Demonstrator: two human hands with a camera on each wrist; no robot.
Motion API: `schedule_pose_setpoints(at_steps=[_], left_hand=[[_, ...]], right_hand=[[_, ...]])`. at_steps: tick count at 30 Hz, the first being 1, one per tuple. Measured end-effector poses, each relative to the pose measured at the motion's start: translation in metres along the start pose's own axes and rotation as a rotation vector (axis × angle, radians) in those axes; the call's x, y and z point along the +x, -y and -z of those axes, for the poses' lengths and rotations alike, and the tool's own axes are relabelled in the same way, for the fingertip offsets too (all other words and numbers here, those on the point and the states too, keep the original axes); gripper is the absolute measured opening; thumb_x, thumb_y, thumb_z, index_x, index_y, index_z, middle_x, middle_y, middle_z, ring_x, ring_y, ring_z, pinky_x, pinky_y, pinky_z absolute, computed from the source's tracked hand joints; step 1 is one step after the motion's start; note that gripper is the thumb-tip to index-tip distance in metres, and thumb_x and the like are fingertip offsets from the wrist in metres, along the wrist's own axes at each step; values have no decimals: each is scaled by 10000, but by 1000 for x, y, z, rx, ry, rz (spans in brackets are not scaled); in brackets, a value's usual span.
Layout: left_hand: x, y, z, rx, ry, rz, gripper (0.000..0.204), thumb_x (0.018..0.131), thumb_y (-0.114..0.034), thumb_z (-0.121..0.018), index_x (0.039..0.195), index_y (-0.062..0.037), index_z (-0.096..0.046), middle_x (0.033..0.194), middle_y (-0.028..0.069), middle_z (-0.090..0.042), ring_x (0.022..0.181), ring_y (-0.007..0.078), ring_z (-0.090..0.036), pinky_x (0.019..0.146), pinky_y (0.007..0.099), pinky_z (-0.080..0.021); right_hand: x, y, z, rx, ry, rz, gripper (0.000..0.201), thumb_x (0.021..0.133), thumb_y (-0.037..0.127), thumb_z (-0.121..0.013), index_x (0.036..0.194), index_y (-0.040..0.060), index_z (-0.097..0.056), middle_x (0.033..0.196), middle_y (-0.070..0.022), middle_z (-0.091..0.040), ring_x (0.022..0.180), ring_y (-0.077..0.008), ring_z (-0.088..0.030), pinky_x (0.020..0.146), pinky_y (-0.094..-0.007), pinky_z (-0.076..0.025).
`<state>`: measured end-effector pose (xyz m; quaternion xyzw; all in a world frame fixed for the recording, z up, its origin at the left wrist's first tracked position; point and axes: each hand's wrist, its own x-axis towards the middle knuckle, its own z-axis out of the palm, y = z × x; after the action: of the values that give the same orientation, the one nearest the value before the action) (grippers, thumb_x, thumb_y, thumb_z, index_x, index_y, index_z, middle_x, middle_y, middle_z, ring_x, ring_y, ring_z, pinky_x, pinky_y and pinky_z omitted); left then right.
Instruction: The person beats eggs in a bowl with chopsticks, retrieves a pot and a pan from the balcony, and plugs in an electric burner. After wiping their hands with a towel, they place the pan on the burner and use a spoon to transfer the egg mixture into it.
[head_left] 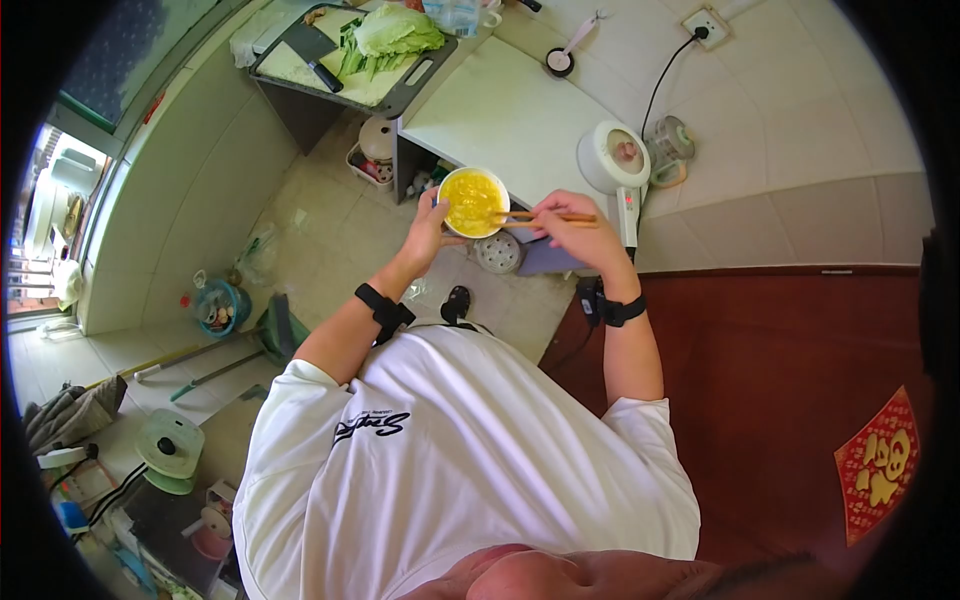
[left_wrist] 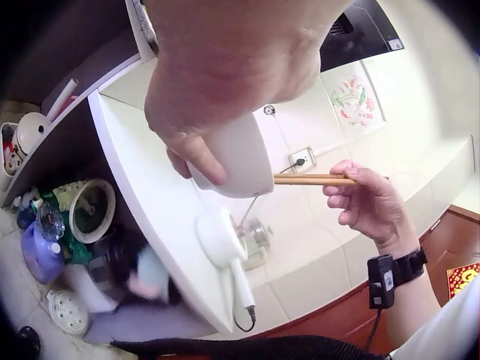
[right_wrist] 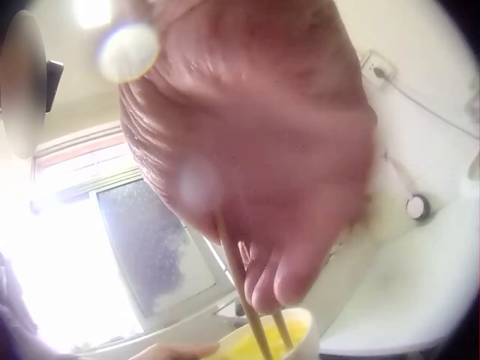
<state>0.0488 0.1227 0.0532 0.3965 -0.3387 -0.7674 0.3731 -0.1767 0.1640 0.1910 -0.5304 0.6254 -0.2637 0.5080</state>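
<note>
My left hand (head_left: 424, 238) holds a white bowl (left_wrist: 240, 159) by its side, its thumb near the rim in the head view. Inside is a yellow liquid that looks like beaten egg (head_left: 470, 198), with some froth on top. Between the fingers of my right hand (head_left: 582, 238) is a pair of wooden chopsticks (left_wrist: 311, 180), their tips down in the egg. From the right wrist, the palm (right_wrist: 255, 142) fills much of the view, and the chopsticks slant below it into the bowl. The bowl is held up in front of my body, beside the counter edge.
A white counter (head_left: 500, 110) lies ahead, with a white electric pot (head_left: 612, 158) and a glass jug (head_left: 670, 140) at its right. Farther left, a cutting board (head_left: 392, 98) bears leafy cabbage (head_left: 400, 32) and a cleaver (head_left: 308, 45). Under the counter stands a purple bottle (left_wrist: 41, 251).
</note>
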Motion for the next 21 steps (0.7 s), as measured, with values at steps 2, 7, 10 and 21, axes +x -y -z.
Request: schedule_pose_setpoints(at_steps=[2, 7, 10, 21], left_hand=[[0, 3, -1, 25, -7, 8, 481, 1000, -326, -360, 1411, -110, -234, 1337, 120, -452, 1168, 270, -543, 905, 471, -504], [4, 5, 4, -3, 11, -15, 473, 1000, -311, -360, 1408, -113, -229, 1332, 142, -440, 1158, 290, -540, 871, 471, -521], [5, 3, 4, -20, 9, -9, 478, 1001, -298, -358, 1415, -109, -213, 1332, 166, -426, 1147, 313, -538, 833, 467, -538], [4, 0, 5, -22, -2, 7, 441, 992, -307, -354, 1385, -125, -272, 1323, 124, -458, 1162, 279, -544, 897, 474, -504]], right_hand=[[-4, 12, 1, 28, -23, 30, 128, 919, 139, -558, 927, 31, -626, 832, -57, -683, 723, -98, -649, 582, -206, -492], [0, 9, 4, -51, -31, -46, 142, 925, 154, -546, 968, 40, -620, 873, -68, -695, 774, -114, -671, 609, -220, -516], [6, 2, 3, 21, -30, 6, 143, 920, 155, -553, 959, 37, -622, 867, -66, -694, 762, -112, -668, 614, -224, -515], [8, 2, 2, 42, -143, 23, 135, 908, 149, -574, 931, 28, -630, 848, -80, -697, 735, -116, -665, 610, -226, -510]])
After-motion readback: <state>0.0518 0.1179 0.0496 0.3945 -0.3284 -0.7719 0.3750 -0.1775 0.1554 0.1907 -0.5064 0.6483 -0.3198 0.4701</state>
